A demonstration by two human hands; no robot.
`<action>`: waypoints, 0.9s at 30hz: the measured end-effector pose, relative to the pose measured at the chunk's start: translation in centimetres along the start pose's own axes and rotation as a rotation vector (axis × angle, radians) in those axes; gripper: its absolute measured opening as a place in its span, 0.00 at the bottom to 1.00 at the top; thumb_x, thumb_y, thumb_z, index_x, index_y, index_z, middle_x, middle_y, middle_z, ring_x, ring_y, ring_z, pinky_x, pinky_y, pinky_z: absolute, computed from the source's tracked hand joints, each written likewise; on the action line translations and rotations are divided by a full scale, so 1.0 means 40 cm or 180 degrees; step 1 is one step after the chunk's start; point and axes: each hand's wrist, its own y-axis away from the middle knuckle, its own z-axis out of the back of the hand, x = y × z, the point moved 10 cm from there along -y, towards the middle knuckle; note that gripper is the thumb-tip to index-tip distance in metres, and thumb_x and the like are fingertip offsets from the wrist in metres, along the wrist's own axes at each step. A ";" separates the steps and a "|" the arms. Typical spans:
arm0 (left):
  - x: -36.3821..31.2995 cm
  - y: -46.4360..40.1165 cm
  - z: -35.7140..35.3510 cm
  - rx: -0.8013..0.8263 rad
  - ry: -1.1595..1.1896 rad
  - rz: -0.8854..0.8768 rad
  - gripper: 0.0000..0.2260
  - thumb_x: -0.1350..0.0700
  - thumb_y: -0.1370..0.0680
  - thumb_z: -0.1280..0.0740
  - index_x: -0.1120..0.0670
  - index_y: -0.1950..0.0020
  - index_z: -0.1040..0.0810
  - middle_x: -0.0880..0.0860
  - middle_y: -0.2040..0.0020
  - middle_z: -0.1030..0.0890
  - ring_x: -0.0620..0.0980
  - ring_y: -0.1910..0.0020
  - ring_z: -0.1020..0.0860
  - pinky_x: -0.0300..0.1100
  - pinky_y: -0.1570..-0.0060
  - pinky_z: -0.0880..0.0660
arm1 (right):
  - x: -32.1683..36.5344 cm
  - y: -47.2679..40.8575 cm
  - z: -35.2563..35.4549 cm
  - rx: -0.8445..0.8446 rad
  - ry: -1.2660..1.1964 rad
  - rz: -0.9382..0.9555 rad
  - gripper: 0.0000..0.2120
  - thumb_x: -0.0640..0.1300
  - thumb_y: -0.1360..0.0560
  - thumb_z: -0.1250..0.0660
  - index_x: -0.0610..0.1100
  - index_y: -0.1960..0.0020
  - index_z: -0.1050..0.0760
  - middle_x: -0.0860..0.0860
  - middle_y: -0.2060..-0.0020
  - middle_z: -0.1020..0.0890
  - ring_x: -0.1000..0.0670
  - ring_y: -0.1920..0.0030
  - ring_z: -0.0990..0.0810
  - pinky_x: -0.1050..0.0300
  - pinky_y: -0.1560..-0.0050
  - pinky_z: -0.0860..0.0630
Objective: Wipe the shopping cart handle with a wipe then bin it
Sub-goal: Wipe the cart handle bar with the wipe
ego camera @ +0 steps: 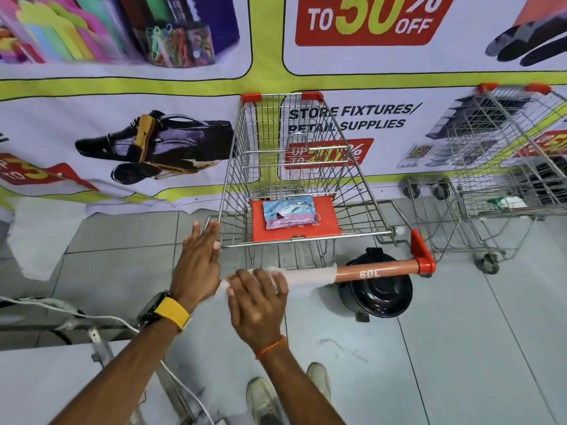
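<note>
Your right hand is clamped on a white wipe draped over the cart handle. At nine o'clock from it, your left hand lies flat, fingers together, against the cart corner.

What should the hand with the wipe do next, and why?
Probably slide the right hand rightward, dragging the white wet wipe along the orange cart handle. The stretch marked 60L up to the red end cap looks uncovered, so likely not yet wiped.
</note>
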 end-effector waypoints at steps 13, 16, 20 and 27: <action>0.007 -0.006 0.006 -0.0043 0.0006 -0.0112 0.22 0.57 0.16 0.48 0.57 0.21 0.41 0.52 0.20 0.41 0.53 0.19 0.52 0.50 0.21 0.55 | -0.534 -0.021 0.344 -0.0588 0.0741 -0.0672 0.18 0.45 0.16 0.45 0.45 0.51 0.17 0.47 0.54 0.16 0.39 0.53 0.20 0.40 0.42 0.31; 0.000 -0.007 0.006 -0.0086 -0.0046 -0.0071 0.22 0.57 0.16 0.48 0.58 0.21 0.41 0.54 0.20 0.41 0.54 0.19 0.51 0.51 0.21 0.54 | -0.536 -0.016 0.359 -0.0797 0.0772 -0.0787 0.17 0.45 0.16 0.45 0.43 0.49 0.17 0.44 0.53 0.13 0.38 0.49 0.19 0.43 0.37 0.31; -0.005 -0.002 0.002 -0.0067 -0.0148 -0.0040 0.23 0.56 0.16 0.49 0.58 0.21 0.43 0.54 0.19 0.42 0.55 0.19 0.52 0.52 0.21 0.55 | -0.414 -0.014 0.267 -0.0860 0.0686 -0.0766 0.19 0.47 0.15 0.44 0.43 0.50 0.15 0.46 0.51 0.11 0.40 0.47 0.18 0.45 0.31 0.33; -0.006 -0.009 -0.006 0.0044 -0.0142 0.0014 0.23 0.55 0.15 0.51 0.56 0.20 0.45 0.53 0.19 0.44 0.53 0.19 0.54 0.51 0.21 0.57 | -0.004 0.008 -0.021 -0.0074 0.0088 -0.0119 0.13 0.49 0.18 0.37 0.49 0.39 0.17 0.53 0.33 0.17 0.47 0.29 0.22 0.47 0.23 0.37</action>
